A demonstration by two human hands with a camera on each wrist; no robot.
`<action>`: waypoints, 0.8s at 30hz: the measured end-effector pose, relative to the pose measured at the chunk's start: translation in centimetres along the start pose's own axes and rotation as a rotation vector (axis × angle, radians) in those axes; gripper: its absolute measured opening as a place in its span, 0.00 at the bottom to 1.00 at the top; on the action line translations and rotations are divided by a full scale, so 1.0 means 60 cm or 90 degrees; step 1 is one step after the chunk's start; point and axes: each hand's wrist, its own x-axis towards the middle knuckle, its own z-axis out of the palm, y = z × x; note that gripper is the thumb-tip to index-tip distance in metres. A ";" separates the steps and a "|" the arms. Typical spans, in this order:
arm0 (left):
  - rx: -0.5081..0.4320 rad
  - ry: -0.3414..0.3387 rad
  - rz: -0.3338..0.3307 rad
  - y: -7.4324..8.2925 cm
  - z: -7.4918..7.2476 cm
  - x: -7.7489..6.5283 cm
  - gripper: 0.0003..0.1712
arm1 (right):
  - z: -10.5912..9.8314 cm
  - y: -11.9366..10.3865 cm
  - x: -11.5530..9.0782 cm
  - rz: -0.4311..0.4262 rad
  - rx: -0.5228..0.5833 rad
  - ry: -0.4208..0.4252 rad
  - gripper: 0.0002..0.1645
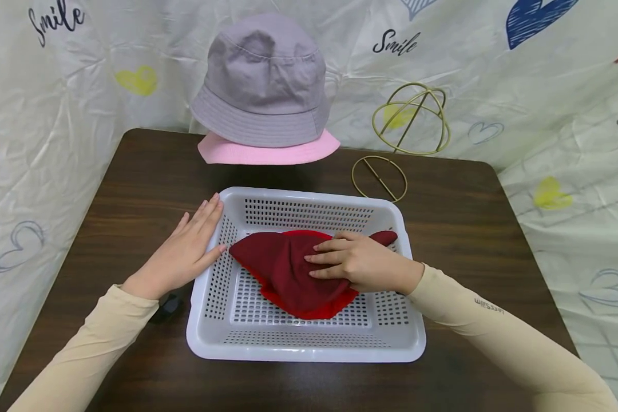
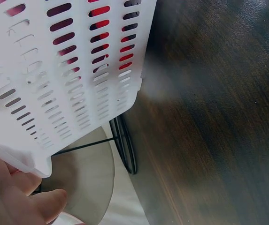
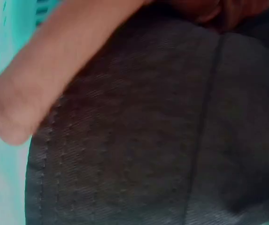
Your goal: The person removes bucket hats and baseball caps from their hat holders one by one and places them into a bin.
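A white perforated plastic basket (image 1: 309, 353) stands on the table. Inside it a dark red bucket hat (image 1: 280, 260) lies flattened over a bright red hat (image 1: 309, 314), whose edge shows beneath. My right hand (image 1: 357, 260) rests on top of the dark red hat, fingers spread over the cloth. Stitched brim fabric fills most of the right wrist view, with a straight digit (image 3: 26, 103) lying across it. At the basket's left rim, my left hand (image 1: 180, 252) touches the edge with straight fingers. The left wrist view shows its fingertips (image 2: 47, 204) beside the basket corner.
Behind the basket, a grey bucket hat (image 1: 268, 80) sits stacked over a pink hat (image 1: 268, 155). A bare gold wire hat stand (image 1: 412, 151) is at the back right. Partly under the left wrist lies a small black object (image 1: 166, 308). A printed cloth (image 1: 149, 34) hangs behind the table (image 1: 463, 229).
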 end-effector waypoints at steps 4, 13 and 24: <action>0.003 0.001 0.001 0.000 -0.001 0.000 0.45 | 0.006 -0.021 -0.004 0.026 0.097 -0.100 0.36; -0.007 0.000 -0.003 0.001 0.001 0.001 0.45 | 0.032 -0.041 0.012 0.111 0.179 -0.355 0.35; -0.002 -0.006 -0.017 -0.001 -0.004 -0.001 0.46 | 0.048 -0.015 0.014 0.117 0.294 -0.347 0.37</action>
